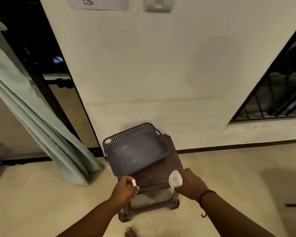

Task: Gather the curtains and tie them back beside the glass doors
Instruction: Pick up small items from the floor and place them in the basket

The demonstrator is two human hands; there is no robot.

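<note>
Curtains (32, 117) hang at nine o'clock in the head view, pale green, gathered into loose folds that slant down to the floor (229, 177), where the hem bunches near eight o'clock. Just behind them stands the dark frame of the glass doors (46, 93), dark beyond the pane. No tie is visible on the fabric.

At centre, toward six o'clock, a small dark wooden stool (154, 178) stands on the floor against the wall (161, 65). A blue-grey plastic basket (109, 142) with a perforated rim sits on its top, tilted and overhanging the edge toward nine o'clock.

Left hand (125, 189), at seven o'clock of the stool, has curled fingers pinching a small white object (133, 182); what it is cannot be told. Right hand (190, 183), at five o'clock of the stool, grips a roll of white material (175, 179), open end facing the camera. A dark band (205, 194) circles the right wrist. Both hands are well apart from the curtains.

At two to three o'clock, a barred window (284, 89) breaks the wall. At twelve o'clock, a light switch (158, 4) and a sheet of paper (99, 3) are fixed to the wall.
</note>
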